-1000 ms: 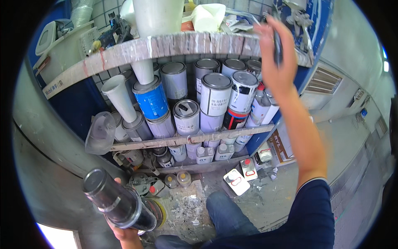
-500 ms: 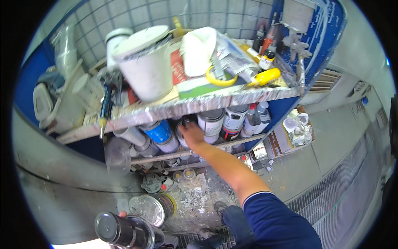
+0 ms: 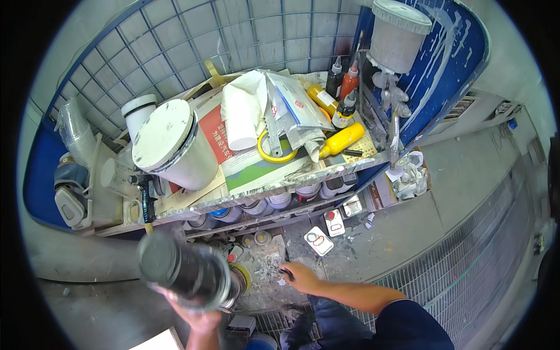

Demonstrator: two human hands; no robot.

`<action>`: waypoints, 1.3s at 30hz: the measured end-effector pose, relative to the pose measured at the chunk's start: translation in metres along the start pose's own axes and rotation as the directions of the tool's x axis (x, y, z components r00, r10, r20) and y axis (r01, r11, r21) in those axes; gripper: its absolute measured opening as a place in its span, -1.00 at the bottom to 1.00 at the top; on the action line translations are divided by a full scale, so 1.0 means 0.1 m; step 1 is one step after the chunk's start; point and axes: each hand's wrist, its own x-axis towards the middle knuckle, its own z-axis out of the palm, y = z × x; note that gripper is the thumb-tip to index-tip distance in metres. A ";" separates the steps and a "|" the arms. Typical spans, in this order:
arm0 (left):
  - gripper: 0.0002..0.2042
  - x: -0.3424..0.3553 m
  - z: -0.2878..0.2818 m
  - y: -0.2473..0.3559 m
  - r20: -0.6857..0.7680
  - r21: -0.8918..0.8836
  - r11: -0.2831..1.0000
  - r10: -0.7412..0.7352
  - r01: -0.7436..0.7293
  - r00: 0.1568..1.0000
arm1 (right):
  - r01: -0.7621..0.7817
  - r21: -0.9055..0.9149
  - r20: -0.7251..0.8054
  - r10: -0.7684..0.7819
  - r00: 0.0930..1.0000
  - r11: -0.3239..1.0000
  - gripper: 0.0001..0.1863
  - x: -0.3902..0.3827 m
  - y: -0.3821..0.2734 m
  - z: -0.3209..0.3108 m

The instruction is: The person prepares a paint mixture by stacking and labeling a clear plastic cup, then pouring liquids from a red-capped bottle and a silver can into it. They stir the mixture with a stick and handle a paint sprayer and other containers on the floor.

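Observation:
In my left hand [image 3: 195,315] is a dark cylindrical metal canister [image 3: 185,271], tilted, with its rounded end up and left, blurred by motion. My right hand [image 3: 300,277] is closed round a small black tool [image 3: 285,272], held low over the paint-splattered floor [image 3: 268,248]. The canister is below the top shelf, near a hanging spray gun [image 3: 148,201]. On that shelf stand a white lidded bucket [image 3: 175,154], a yellow tape ring [image 3: 275,156], a folded white paper towel [image 3: 238,128] and several squeeze bottles [image 3: 344,143].
Paint cans [image 3: 279,200] fill the shelf below. On the floor are metal cans [image 3: 318,240], small jars [image 3: 262,238], a cardboard box of crumpled waste [image 3: 408,181] and a metal grating [image 3: 464,274]. A cup on a spray gun [image 3: 396,35] hangs at the top right.
My right hand has come down from the shelves, now low at centre. My left hand has raised the canister toward the middle. The view has shifted, showing more of the top shelf.

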 end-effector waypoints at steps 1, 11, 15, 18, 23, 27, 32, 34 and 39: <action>0.42 0.14 0.11 -0.02 0.014 0.043 0.999 0.014 -0.015 1.000 | -0.024 0.000 -0.021 0.024 0.999 1.000 -0.63 -0.21 -0.05 -0.13; 0.17 1.42 1.45 -0.27 0.135 0.029 1.000 -0.015 0.012 0.991 | -0.305 0.130 -0.136 0.322 0.937 0.943 -0.64 -0.84 -0.15 -0.94; 0.11 1.48 1.60 -0.50 0.174 0.054 0.998 -0.035 0.026 0.984 | -0.309 0.171 -0.179 0.338 0.924 0.935 -0.66 -0.64 -0.27 -1.19; 0.10 1.46 1.64 -0.58 0.194 0.083 0.996 -0.055 0.039 0.980 | -0.304 0.195 -0.203 0.341 0.918 0.933 -0.66 -0.56 -0.29 -1.25; 0.13 1.44 1.68 -0.59 0.245 0.082 0.994 -0.085 0.067 0.966 | -0.307 0.234 -0.207 0.356 0.911 0.922 -0.64 -0.44 -0.47 -1.33; 0.15 1.43 1.64 -0.52 0.263 0.110 0.993 -0.081 0.053 0.961 | -0.268 0.304 -0.180 0.332 0.926 0.914 -0.61 -0.31 -0.71 -1.49; -0.01 1.23 1.53 -0.37 0.185 0.193 0.977 0.048 -0.084 0.982 | -0.166 0.578 -0.171 0.317 0.933 0.799 -0.55 -0.06 -1.15 -1.72; -0.14 0.76 1.31 -0.10 0.120 0.237 0.971 -0.026 -0.003 0.992 | -0.189 0.659 -0.126 0.355 0.926 0.728 -0.50 0.01 -1.45 -1.86; -0.72 -0.23 1.04 0.49 0.510 0.235 0.890 -0.455 0.390 0.730 | -0.024 0.551 -0.137 0.119 0.983 0.834 -0.46 0.10 -2.15 -1.99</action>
